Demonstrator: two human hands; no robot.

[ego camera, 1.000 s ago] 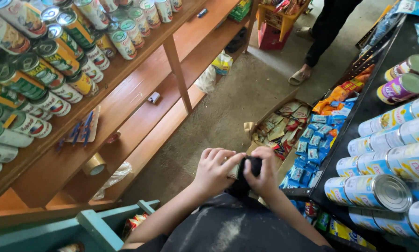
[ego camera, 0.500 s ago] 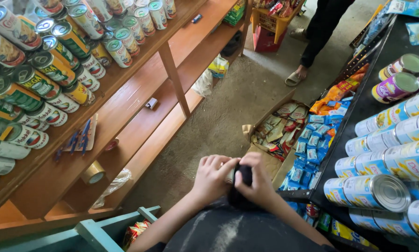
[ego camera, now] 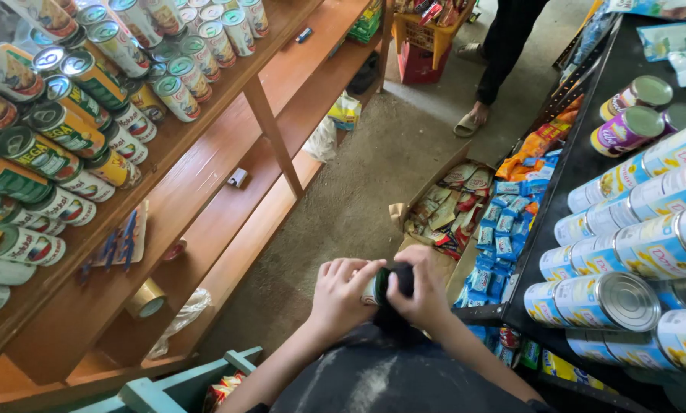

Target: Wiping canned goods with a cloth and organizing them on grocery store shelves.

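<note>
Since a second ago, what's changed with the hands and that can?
Little changed. Both hands stay clasped on the small can, left hand gripping it, right hand pressing a dark cloth over its end; they sit slightly lower in view. The shelves of cans are unchanged.

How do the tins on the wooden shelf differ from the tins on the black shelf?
The tins on the wooden shelf are slim, with mostly green and red labels; the tins on the black shelf are wider, with blue and white labels. The wooden-shelf tins are piled in several rows; the black-shelf tins lie in fewer rows. Both groups lie on their sides, showing their metal ends.
</note>
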